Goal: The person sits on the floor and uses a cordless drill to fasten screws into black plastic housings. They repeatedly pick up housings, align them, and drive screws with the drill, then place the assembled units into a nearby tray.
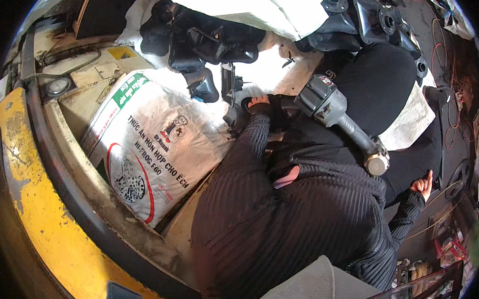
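My left hand (259,103) is left of my lap, its fingers bent over the edge of a black plastic part (281,105); my sleeve and the shadow hide much of that part. A grey and black cordless power tool (337,114) lies across my thighs. Its blocky battery end points to the far left and its round metal head (378,163) toward my right side. Beside my right thigh is my right hand (422,186), with the index finger stretched out and nothing visible in it. A pale cloth (414,119) is draped over my right leg.
Left of me a printed white sack (157,150) lies on a worn machine with a yellow edge (27,164). Shiny black moulded parts (202,37) are piled ahead, with more black flanged parts (362,25) at far right. Cables (449,124) run along the floor at right.
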{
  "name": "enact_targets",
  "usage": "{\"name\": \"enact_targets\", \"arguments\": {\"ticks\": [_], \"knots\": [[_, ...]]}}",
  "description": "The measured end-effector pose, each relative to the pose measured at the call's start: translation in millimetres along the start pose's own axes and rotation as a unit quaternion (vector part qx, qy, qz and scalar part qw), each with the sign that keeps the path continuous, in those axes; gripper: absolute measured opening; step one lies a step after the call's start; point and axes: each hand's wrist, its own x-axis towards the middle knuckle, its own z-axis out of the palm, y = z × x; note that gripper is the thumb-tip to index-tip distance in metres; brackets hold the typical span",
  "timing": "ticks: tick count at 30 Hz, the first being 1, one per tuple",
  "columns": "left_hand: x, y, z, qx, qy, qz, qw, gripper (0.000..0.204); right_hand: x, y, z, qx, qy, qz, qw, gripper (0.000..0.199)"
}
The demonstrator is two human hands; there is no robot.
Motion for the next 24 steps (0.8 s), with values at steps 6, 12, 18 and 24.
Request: {"name": "enact_targets", "arguments": {"ticks": [6,12,18,24], "knots": [[32.8,2.1,-0.1,0.035,0.046,0.121,0.991,0.029,-21.5,6.8,21.1,-0.019,-0.050,-0.002,0.999,0.042],[47.6,-14.3,-56.0,-0.072,0.057,0.275,0.957,0.029,-54.8,-1.6,12.0,-0.005,0.028,-0.071,0.997,0.042],[-65.7,-15.9,-232.6,-0.369,-0.010,0.316,0.874,0.029,-45.6,7.1,-93.4,-0.036,0.346,-0.109,0.931,0.022],[-144.2,39.6,-422.4,-0.156,0.408,0.385,0.813,0.023,-14.2,33.3,-152.8,-0.185,0.363,-0.212,0.888,0.021]]}}
